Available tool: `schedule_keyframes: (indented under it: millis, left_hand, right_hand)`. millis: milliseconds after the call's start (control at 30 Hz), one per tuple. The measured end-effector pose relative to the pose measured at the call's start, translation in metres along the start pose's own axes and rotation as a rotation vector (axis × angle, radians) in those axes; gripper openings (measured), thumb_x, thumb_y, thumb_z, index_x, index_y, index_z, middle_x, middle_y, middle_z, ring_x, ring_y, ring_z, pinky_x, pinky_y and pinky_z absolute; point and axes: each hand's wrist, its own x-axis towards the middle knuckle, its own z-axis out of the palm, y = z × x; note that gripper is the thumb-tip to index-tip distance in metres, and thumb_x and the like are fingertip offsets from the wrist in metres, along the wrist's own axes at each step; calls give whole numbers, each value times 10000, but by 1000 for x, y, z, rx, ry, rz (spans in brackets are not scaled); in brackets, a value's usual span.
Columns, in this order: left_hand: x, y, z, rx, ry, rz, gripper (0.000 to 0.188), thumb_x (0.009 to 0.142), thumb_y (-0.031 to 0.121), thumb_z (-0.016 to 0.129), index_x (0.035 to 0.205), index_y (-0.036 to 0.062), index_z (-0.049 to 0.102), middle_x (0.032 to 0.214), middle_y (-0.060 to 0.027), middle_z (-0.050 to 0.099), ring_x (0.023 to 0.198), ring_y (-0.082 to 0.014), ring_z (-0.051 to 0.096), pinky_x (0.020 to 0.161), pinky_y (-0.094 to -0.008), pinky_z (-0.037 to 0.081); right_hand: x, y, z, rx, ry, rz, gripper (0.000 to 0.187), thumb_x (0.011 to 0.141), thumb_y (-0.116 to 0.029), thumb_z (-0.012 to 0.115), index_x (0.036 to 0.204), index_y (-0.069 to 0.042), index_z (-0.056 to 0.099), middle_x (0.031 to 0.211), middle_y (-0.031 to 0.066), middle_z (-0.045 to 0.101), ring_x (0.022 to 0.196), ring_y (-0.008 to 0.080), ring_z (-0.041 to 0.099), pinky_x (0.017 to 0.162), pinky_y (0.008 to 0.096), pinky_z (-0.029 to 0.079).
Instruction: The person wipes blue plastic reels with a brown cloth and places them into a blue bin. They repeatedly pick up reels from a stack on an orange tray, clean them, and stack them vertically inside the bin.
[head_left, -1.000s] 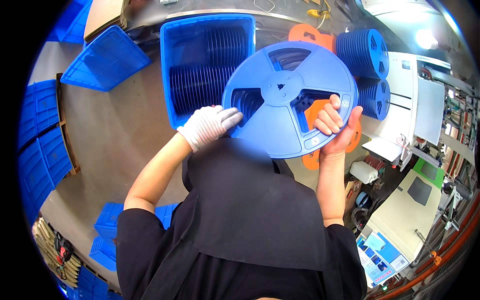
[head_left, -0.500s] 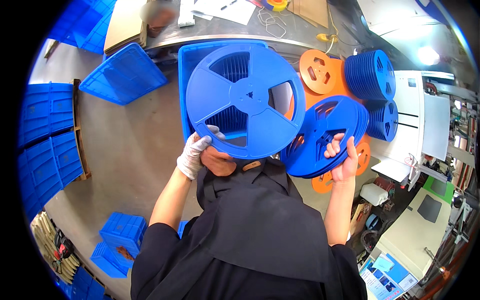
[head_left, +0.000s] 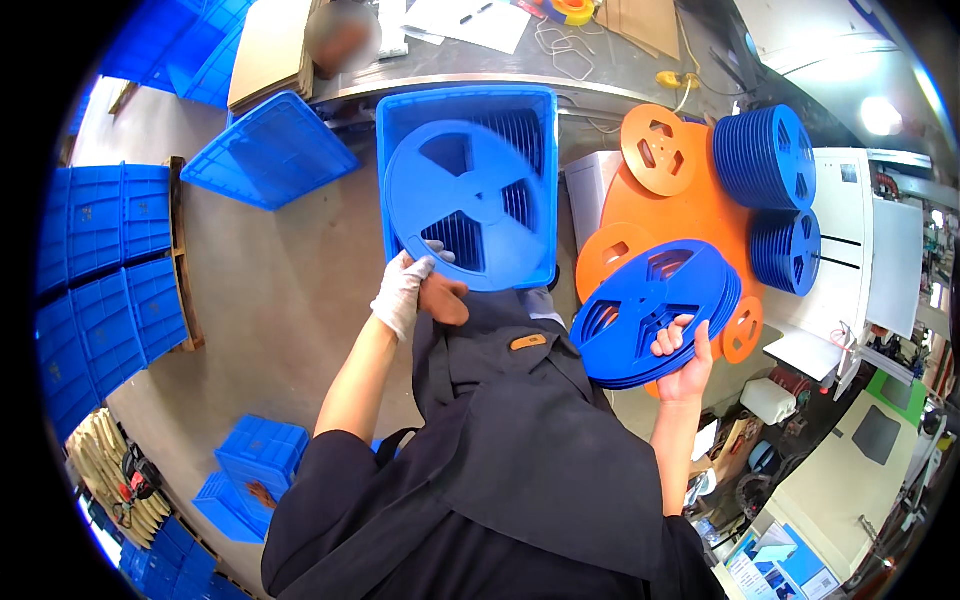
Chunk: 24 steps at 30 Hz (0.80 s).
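Observation:
In its pale glove, my left hand (head_left: 404, 288) grips the lower-left rim of a blue reel (head_left: 480, 200) with three wide cutouts. That reel is partly blurred and hangs over a blue bin (head_left: 549, 112), where several more reels stand on edge in a row. My bare right hand (head_left: 684, 352) has its fingers curled through a cutout of a stack of blue reels (head_left: 640, 305). The stack is held tilted, off to the right of the bin and in front of the orange surface.
Behind the stack is an orange surface (head_left: 640, 215) with orange discs (head_left: 658, 150). Two rows of blue reels (head_left: 765, 155) stand at its right. A grey workbench (head_left: 450, 68) runs beyond the bin. To the left are a tilted blue crate (head_left: 270, 150) and piled blue crates (head_left: 120, 260).
The reel in my left hand has gone down and away from me, closer to the bin. My right hand has lowered its stack slightly, showing more of the orange surface.

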Motion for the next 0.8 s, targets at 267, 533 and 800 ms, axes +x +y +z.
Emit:
schedule_keyframes:
  millis: [267, 533, 800]
  left_hand:
    - [114, -46, -23, 526, 343, 45, 170, 921, 48, 524, 1081, 30, 577, 943, -89, 667, 777, -189, 642, 722, -316, 504]
    - [185, -71, -27, 827, 334, -1, 176, 928, 78, 542, 1094, 35, 582, 941, -72, 645, 853, -169, 603, 764, -319, 488]
    - [190, -77, -17, 502, 338, -220, 310, 932, 85, 550, 1230, 10, 514, 1021, -106, 643, 885, -179, 601, 788, -335, 471]
  right_hand:
    - [-4, 2, -10, -82, 91, -44, 342, 1000, -396, 471, 1019, -70, 574, 688, 8, 460, 633, 143, 428, 614, 295, 398]
    - [-2, -6, -18, -95, 100, -79, 339, 993, -381, 493, 1056, -52, 550, 692, 19, 472, 623, 132, 455, 585, 284, 409]
    - [0, -9, -5, -78, -56, -210, 449, 990, -450, 468, 1168, -40, 514, 675, -5, 409, 575, 99, 389, 527, 245, 346]
